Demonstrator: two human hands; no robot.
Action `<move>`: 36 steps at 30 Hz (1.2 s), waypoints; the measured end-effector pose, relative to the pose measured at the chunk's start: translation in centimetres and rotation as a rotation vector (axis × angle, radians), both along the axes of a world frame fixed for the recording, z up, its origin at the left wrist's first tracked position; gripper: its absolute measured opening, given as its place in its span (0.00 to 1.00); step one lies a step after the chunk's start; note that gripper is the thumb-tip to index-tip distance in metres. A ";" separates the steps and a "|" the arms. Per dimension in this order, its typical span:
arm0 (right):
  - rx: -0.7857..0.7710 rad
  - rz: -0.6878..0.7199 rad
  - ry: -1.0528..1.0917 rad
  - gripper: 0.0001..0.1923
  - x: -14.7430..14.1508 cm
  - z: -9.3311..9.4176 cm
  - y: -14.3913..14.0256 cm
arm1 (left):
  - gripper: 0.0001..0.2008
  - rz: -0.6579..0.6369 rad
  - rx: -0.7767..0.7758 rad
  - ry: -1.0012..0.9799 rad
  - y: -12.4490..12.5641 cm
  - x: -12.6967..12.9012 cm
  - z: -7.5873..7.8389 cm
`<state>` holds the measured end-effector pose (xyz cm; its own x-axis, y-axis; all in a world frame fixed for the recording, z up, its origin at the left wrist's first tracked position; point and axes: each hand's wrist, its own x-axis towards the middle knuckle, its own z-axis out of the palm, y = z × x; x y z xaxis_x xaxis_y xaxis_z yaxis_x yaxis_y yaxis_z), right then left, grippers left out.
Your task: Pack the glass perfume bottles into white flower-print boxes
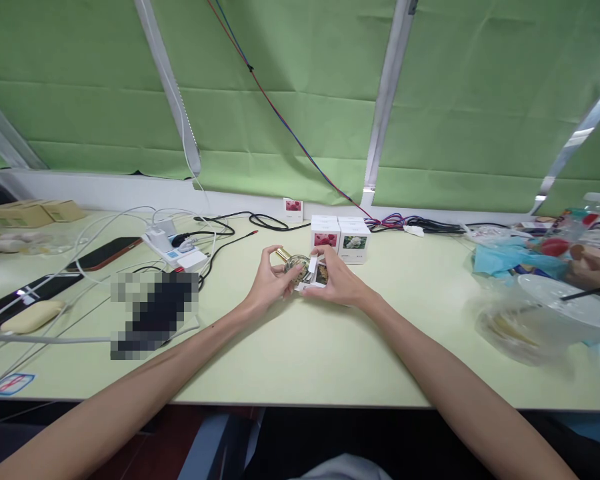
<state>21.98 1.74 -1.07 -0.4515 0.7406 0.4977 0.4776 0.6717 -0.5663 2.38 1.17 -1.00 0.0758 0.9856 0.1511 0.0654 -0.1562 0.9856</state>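
Over the middle of the table, my left hand (271, 279) is closed round a clear glass perfume bottle (297, 268) with a gold cap (283, 254). The bottle is tilted, its cap toward the upper left and its base toward the right. My right hand (341, 280) grips a small white box (322, 275) with a dark printed picture, a white flap standing out at its open end. The bottle's base is at this end; fingers hide how far it is inside. Just behind stand two white boxes, one with a red flower picture (325, 238), one with a white flower (354, 243).
A white picture box (293, 209) stands by the wall. Left are a power strip (173, 250), tangled cables, phones (105, 253) and a pixelated dark object (155, 313). On the right are a lidded plastic bowl (525, 333), a blue bag (505, 259) and another person's hand (595, 267).
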 end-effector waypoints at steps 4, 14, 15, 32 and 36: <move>0.006 0.001 0.002 0.36 -0.1 -0.1 0.1 | 0.41 -0.023 -0.001 -0.011 0.0 0.0 0.0; 0.016 0.006 0.007 0.37 -0.1 -0.3 0.2 | 0.40 -0.037 -0.009 -0.032 -0.2 0.1 0.1; 0.020 0.011 0.008 0.36 -0.2 -0.3 0.2 | 0.40 -0.035 -0.016 -0.036 -0.2 0.1 0.1; 0.024 -0.001 0.013 0.35 -0.3 -0.4 0.3 | 0.40 -0.028 -0.044 0.022 0.0 0.1 -0.3; 0.013 -0.006 0.015 0.35 -0.3 -0.4 0.3 | 0.40 -0.022 -0.055 0.030 -0.1 0.2 -0.2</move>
